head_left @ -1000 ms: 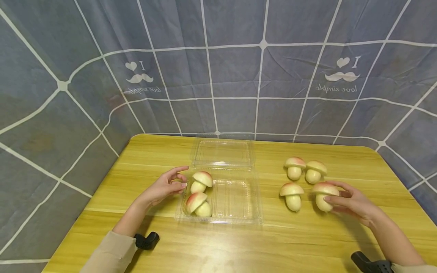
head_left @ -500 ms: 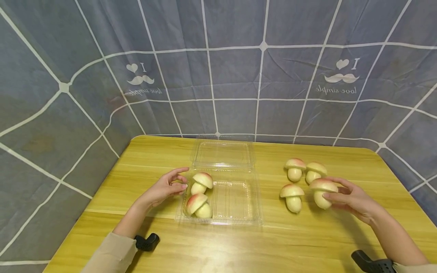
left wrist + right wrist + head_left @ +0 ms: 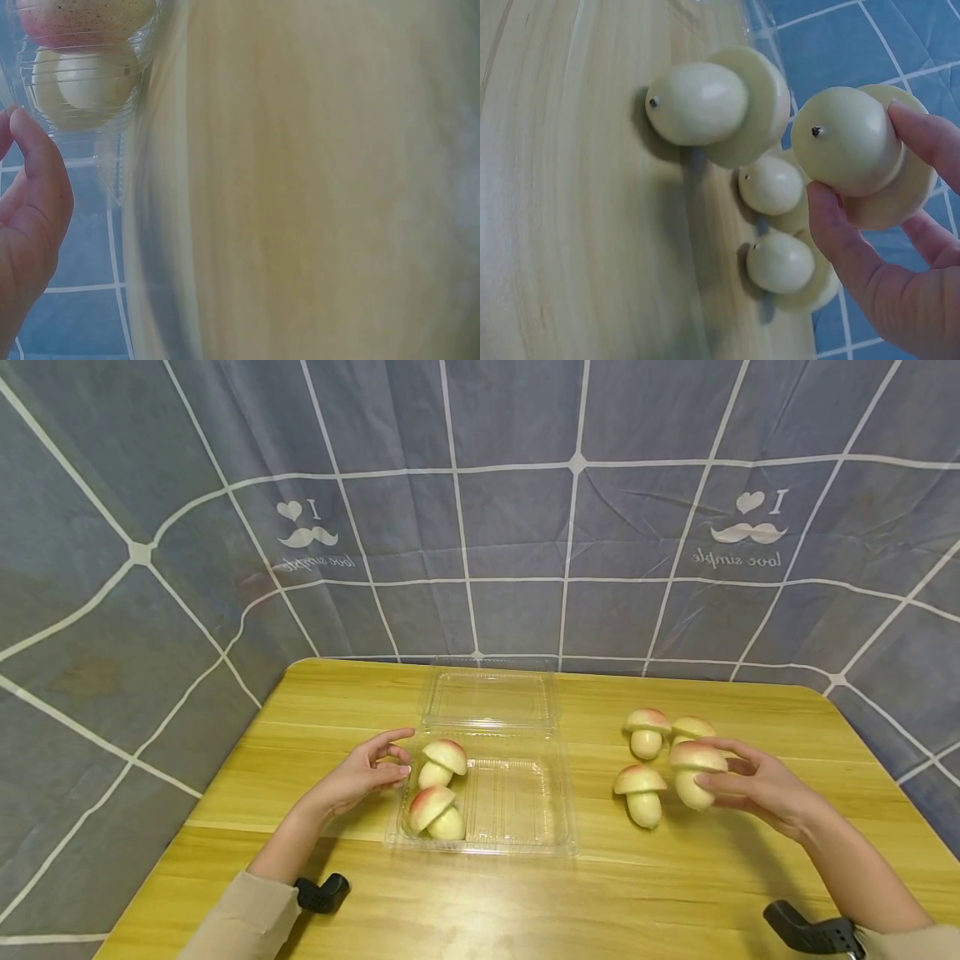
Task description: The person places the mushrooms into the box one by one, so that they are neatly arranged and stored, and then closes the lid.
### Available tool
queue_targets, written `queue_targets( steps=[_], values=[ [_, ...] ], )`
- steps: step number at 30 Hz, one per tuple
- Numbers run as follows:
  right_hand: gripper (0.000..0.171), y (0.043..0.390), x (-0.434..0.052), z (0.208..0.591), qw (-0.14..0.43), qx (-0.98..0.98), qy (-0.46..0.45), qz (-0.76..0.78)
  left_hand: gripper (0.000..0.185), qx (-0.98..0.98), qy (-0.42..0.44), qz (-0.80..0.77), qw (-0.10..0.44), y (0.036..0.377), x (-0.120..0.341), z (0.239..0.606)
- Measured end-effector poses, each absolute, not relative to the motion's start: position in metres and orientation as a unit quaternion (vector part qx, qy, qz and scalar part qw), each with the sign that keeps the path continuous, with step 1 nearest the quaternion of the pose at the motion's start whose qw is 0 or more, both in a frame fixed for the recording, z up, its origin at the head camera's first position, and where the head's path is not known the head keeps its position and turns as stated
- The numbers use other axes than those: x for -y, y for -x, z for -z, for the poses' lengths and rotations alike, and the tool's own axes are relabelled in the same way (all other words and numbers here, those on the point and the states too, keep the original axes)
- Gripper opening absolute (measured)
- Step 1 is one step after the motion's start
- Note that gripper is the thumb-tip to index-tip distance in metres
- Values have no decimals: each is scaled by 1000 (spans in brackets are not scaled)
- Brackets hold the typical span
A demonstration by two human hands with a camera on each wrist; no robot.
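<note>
My right hand point(image 3: 757, 785) pinches a toy mushroom point(image 3: 695, 775) by its stem, thumb on the near side. In the right wrist view this mushroom point(image 3: 847, 142) is lifted, the dark tip of its stem towards the camera. Three more mushrooms stand close by: one at the front left point(image 3: 640, 797), one behind it point(image 3: 647, 732), and one partly hidden point(image 3: 693, 727) behind the held one. At the left wall of an open clear plastic box point(image 3: 517, 843) is my left hand point(image 3: 367, 772), its fingers loosely bent around nothing. Inside the box's left side lie two mushrooms, one further back point(image 3: 442, 760) and one nearer point(image 3: 435, 814).
The box's clear lid point(image 3: 491, 693) lies folded back towards the rear edge of the wooden table point(image 3: 495, 910). A grey-blue cloth with white lines point(image 3: 517, 527) hangs behind and at the sides. Black wrist mounts point(image 3: 324, 892) show on both arms.
My right hand has raised the mushroom and carried it a little left and back, so it now overlaps the rear mushroom in the head view. The left hand has stayed by the box.
</note>
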State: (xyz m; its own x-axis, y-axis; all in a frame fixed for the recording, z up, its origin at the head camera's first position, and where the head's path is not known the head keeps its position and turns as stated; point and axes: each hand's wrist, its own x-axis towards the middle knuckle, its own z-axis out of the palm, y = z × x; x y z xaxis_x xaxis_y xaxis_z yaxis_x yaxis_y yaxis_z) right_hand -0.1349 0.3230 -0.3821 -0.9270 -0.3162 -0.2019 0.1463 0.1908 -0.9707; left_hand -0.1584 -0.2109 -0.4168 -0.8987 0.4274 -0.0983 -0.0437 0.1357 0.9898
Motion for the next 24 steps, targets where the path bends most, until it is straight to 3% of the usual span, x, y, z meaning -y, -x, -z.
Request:
queue_targets(
  steps=[9, 24],
  values=[
    [47, 141, -306, 374, 190, -755, 64, 625, 64, -728, -133, -646, 186, 160, 212, 419],
    [39, 155, -267, 364, 202, -739, 108, 633, 63, -731, -133, -641, 192, 160, 212, 417]
  ],
)
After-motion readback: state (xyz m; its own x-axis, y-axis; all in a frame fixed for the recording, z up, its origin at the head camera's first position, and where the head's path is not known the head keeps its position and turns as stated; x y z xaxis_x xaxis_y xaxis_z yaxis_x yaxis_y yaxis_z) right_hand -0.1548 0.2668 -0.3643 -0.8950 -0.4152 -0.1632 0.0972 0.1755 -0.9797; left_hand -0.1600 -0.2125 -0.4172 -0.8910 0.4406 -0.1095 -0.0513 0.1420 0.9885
